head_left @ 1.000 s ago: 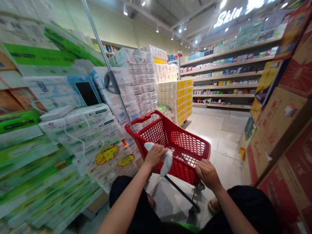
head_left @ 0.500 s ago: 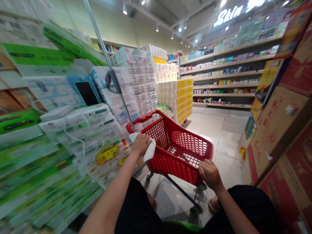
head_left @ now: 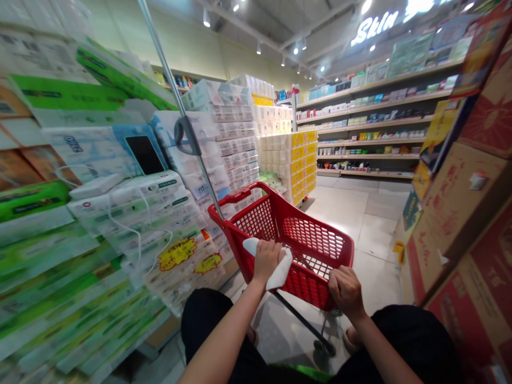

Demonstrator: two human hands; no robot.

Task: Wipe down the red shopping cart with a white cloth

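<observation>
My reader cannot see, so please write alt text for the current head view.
A person's left hand holds a white cloth against a red shopping cart; the right hand grips its rim. Stacked packages stand at left, cardboard boxes at right.

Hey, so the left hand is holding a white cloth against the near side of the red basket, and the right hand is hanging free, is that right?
Not quite: the right hand is not hanging free; the head view shows it gripping the rim of the red basket. The left hand is holding a white cloth against its near side.
</observation>
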